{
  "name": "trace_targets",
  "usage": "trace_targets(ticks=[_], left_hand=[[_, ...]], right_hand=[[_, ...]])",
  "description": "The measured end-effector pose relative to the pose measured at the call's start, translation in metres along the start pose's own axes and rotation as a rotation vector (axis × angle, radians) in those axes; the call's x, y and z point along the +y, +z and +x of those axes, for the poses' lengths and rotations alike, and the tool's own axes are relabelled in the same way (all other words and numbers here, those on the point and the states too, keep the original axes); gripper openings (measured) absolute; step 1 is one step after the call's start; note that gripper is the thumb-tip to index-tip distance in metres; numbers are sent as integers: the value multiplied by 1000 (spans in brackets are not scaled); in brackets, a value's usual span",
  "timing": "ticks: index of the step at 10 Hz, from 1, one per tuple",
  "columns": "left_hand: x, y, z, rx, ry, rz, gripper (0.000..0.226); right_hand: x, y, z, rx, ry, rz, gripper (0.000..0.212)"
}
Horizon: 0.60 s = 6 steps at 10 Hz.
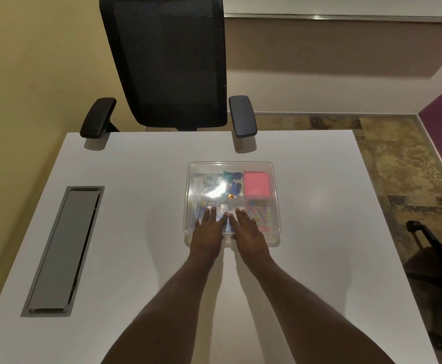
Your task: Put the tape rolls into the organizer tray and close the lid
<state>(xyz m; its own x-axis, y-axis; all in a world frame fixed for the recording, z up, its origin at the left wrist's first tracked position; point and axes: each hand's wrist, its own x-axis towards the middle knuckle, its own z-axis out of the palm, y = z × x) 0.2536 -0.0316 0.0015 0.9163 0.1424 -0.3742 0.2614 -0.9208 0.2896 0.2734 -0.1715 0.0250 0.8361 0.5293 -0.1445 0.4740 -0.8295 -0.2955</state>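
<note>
White table [125,232] filled most of the view, with yellow and beige walls behind it. On it, right of centre, sat the clear organizer tray [276,203] with its transparent lid [230,168] down over the compartments. Through the lid you could see a pink pad [257,185] at the far right, coloured paper clips [260,212] nearer you, and blue clips [234,179] in the middle; glare hid whether tape rolls lay inside. Your left hand [207,229] and right hand [248,231] lay flat, fingers spread, side by side on the lid's near edge, gripping nothing. A grey cable hatch [62,248] sat in the table to your left. A black mesh chair [167,61] stood at the far side.
</note>
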Motion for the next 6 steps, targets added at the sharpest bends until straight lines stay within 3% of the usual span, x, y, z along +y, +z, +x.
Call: trace_targets(ticks=[2,4,6], left_hand=[[3,0,-11,-3,19,-31,73],[4,-2,-36,125,24,-8,66],[14,-5,-62,275,70,18,67]], right_hand=[[3,-2,-8,63,-55,-134,69],[-10,-5,-13,47,-60,-157,54],[-8,-15,-36,197,-90,-157,51]])
